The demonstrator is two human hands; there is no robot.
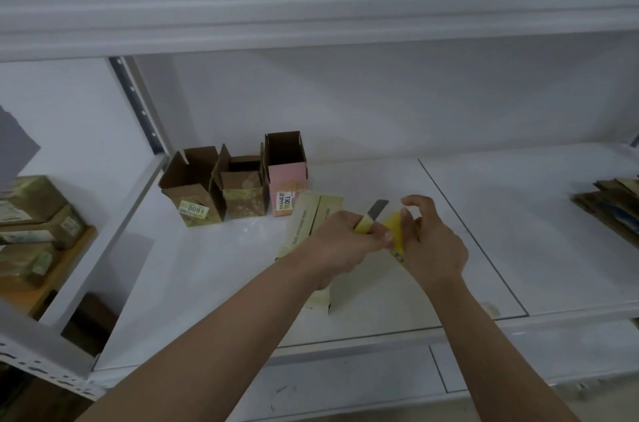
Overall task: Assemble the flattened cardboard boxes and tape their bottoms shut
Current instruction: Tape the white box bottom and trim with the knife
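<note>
**Here: cutting the tape over the box**

Left hand (pixel 340 235) grips a yellow-handled knife (pixel 371 216), blade up; right hand (pixel 430 241) pinches the yellow tape (pixel 396 229) taut — probably for cutting — above the pale cardboard box (pixel 311 224) on the shelf (pixel 466 248).

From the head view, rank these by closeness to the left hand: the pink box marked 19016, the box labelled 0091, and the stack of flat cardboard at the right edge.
Measured from the left hand:
1. Pink box marked 19016, just behind it, slightly left.
2. Box labelled 0091, farther left in the same row.
3. Stack of flat cardboard, far right edge of the shelf.
</note>
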